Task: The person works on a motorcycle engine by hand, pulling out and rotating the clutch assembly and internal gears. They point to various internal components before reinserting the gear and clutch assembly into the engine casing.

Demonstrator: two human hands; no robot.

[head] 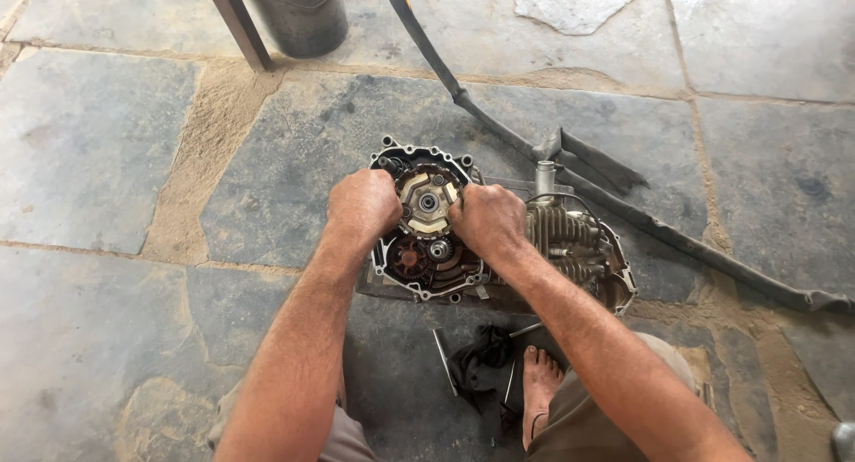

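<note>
I see both hands closed on the round, brass-coloured metal clutch assembly point(427, 200): left hand point(362, 206) gripping its left edge, right hand point(487, 220) its right, inside the open grey engine case point(419, 266) on the stone floor point(107, 141).

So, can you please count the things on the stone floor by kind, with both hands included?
Hands: 2, left hand and right hand, both on the round clutch part
Engine: 1
Rubber strip: 1
Black rag: 1
Thin metal rods: 3
Dark bucket: 1
Total: 9
</note>
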